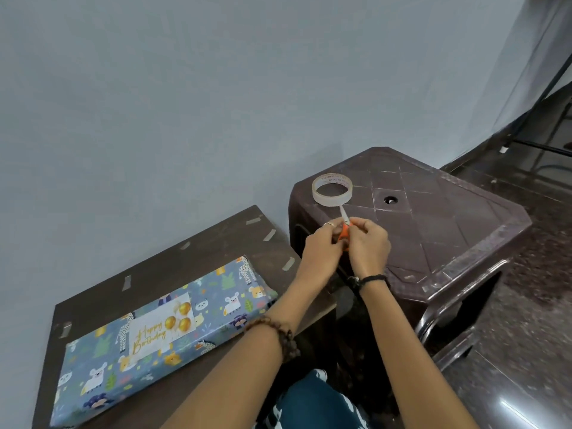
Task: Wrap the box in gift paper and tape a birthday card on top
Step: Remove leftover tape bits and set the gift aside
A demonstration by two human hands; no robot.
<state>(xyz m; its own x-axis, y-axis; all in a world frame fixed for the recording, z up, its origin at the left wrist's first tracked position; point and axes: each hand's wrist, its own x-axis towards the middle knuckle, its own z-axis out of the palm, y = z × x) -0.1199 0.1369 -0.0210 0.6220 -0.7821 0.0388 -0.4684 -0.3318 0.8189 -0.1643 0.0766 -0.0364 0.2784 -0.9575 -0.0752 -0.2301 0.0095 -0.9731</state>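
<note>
The wrapped box (161, 329) lies flat on a low dark table (102, 292), long and shallow, its paper blue and smooth with printed cartoon animals and leaves, folded tight at the far end; a pale birthday card (162, 326) with gold balloons and gold script rests on its top face, roughly in the middle; whether tape holds the card down cannot be made out. Short strips of tape (269, 235) sit stuck along the table's far and right edges, greyish and slightly translucent against the dark surface.

To the right, just beside the table, stands a brown plastic stool (433, 218) with a diamond-embossed top and a small hole in the middle; a roll of clear tape (332, 189) rests on its near-left corner, a thin ring with printed lettering on its inner core.

Above the stool's near edge the left hand (318, 247) and right hand (370, 246) meet, fingers pinched together around a small orange-handled tool (344, 230) whose pale tip points at the roll; the hands cover most of it, so whether it is scissors or a cutter is unclear. A beaded bracelet (283, 335) circles the left wrist, a dark thread the right; the floor is dark speckled stone.
</note>
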